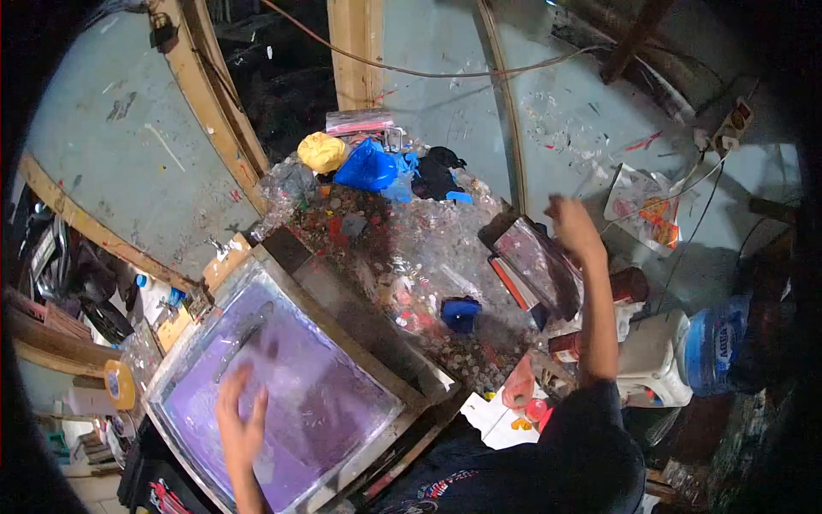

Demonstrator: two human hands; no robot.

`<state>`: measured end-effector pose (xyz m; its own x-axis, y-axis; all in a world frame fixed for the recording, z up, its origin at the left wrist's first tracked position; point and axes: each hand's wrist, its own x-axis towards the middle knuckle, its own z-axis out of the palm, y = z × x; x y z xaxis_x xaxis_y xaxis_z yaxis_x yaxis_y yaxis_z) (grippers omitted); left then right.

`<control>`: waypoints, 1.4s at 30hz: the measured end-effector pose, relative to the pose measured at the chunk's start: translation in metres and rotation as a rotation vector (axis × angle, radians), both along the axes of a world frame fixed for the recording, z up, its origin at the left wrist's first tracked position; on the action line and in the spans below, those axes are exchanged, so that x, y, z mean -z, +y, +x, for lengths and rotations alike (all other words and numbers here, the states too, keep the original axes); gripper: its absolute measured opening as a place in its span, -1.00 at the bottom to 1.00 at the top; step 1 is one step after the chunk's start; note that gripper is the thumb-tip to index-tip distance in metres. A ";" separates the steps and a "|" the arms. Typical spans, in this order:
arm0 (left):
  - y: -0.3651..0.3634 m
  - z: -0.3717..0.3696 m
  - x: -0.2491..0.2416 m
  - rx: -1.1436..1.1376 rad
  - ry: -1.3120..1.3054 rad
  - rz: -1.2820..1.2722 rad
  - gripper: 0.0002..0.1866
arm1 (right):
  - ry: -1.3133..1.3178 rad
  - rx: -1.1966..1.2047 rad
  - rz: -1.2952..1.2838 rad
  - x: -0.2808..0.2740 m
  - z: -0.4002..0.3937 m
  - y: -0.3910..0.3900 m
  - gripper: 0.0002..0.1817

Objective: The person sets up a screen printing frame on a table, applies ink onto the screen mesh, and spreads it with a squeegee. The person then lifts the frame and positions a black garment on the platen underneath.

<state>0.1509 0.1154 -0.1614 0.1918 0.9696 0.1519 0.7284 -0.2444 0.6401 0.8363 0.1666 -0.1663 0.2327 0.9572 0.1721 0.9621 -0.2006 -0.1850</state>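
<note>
My left hand [240, 420] is over the purple mesh of a screen-printing frame [317, 428], its thumb and fingers apart with nothing between them. A dark curved smear shows on the mesh beyond its fingertips. To the right, my right hand [574, 227] is raised with its fingers curled in, and nothing shows in it. Just below and left of that hand lies a stack of clear plastic sheets or bags [538, 261] with a red edge. Nearer me, a small blue object [461, 314] sits on the stained, cluttered worktop [428, 248].
At the back of the worktop lie a yellow bundle [322, 152], a blue plastic bag [368, 165] and black cloth [437, 174]. A white container [655, 355] and a blue water jug [715, 347] stand at right. A cable [419, 72] hangs across the far wall.
</note>
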 end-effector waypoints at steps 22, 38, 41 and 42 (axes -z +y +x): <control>-0.262 -0.017 0.082 -0.418 0.106 0.086 -0.26 | 1.126 -0.335 0.305 -0.014 -0.095 -0.060 -0.01; -0.332 -0.345 0.097 -1.337 0.607 -0.138 0.21 | -0.046 0.239 -0.064 -0.019 -0.090 -0.072 0.30; -0.322 -0.329 0.079 -1.388 0.567 -0.123 0.22 | -0.041 0.285 -0.107 0.017 -0.068 -0.088 0.38; -0.326 -0.331 0.081 -1.405 0.576 -0.100 0.22 | -0.048 0.308 -0.123 0.024 -0.071 -0.087 0.41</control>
